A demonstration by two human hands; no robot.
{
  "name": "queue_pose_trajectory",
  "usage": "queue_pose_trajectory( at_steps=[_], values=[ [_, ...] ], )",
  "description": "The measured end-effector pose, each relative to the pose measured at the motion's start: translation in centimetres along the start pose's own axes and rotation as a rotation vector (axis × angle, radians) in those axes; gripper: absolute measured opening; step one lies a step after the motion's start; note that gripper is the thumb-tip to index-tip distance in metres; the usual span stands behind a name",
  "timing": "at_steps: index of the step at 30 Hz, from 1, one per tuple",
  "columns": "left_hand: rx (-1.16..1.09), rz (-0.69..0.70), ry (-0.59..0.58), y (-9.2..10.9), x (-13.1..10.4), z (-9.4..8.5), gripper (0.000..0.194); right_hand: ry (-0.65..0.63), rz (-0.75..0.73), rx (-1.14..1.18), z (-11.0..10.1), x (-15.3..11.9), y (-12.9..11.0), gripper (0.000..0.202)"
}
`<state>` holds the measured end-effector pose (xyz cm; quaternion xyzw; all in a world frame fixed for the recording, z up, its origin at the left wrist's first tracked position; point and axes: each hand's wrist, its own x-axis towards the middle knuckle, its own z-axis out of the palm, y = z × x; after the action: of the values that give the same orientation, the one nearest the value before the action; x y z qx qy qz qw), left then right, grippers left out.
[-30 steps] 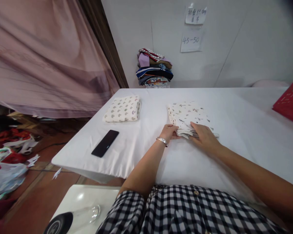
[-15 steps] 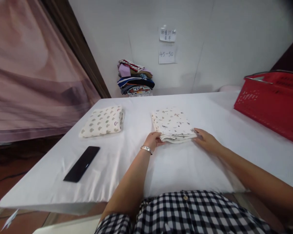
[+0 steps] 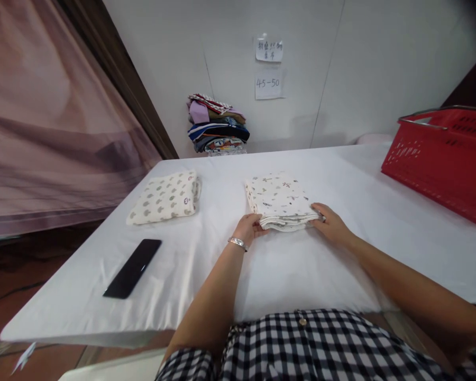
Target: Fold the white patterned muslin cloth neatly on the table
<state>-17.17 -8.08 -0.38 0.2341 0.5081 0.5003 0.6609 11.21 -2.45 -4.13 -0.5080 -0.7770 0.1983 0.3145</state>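
Observation:
A folded white cloth with small printed motifs (image 3: 280, 196) lies on the white-covered table in front of me, its layered edge facing my body. My left hand (image 3: 249, 227) grips the near left corner, thumb on top and fingers beneath. At the near right corner my right hand (image 3: 328, 222) pinches the layers, the thumb reaching over the top. To the left lies a second folded cloth (image 3: 164, 198), cream with greenish mushroom-like prints, touched by neither hand.
A black phone-like slab (image 3: 133, 268) rests on the table's left part (image 3: 83, 301). A red basket (image 3: 440, 159) stands at the right. Behind the far edge rises a pile of folded fabrics (image 3: 218, 127) against the wall. A pink curtain (image 3: 51, 116) hangs at the left.
My right hand has shifted slightly left and away from me, its thumb now further over the cloth's corner. The left hand stays at its corner. The view has moved a little.

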Motion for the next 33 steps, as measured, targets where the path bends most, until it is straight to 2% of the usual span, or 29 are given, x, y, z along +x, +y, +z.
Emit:
queue_pose_trajectory(
  at_steps=[4,8,12,18,24,28,33],
  values=[
    [-0.011,0.002,-0.004,0.1,-0.2,0.1,0.009,0.062,-0.044,-0.042,0.2,0.4,0.2,0.045],
    [-0.011,-0.006,-0.008,0.1,-0.3,0.2,0.008,-0.002,-0.141,-0.169,-0.2,0.1,-0.2,0.047],
    [-0.014,-0.006,-0.026,-0.1,-0.2,0.2,0.009,-0.052,-0.073,-0.318,-0.7,-0.2,-1.6,0.05],
    [-0.018,0.012,-0.023,-0.3,0.0,0.2,0.008,-0.066,-0.02,-0.492,-0.2,0.0,-3.1,0.059],
    [-0.028,0.049,-0.002,-0.3,-0.2,0.4,0.008,-0.082,-0.032,-0.533,-1.3,-0.1,-2.2,0.056],
    [0.012,0.041,0.02,-0.8,0.0,0.6,0.008,-0.095,0.047,-0.456,-2.6,-0.2,-1.1,0.049],
    [0.099,-0.009,0.029,-1.3,0.0,0.8,0.009,-0.067,0.007,-0.384,-2.5,-0.3,0.1,0.047]
  ],
)
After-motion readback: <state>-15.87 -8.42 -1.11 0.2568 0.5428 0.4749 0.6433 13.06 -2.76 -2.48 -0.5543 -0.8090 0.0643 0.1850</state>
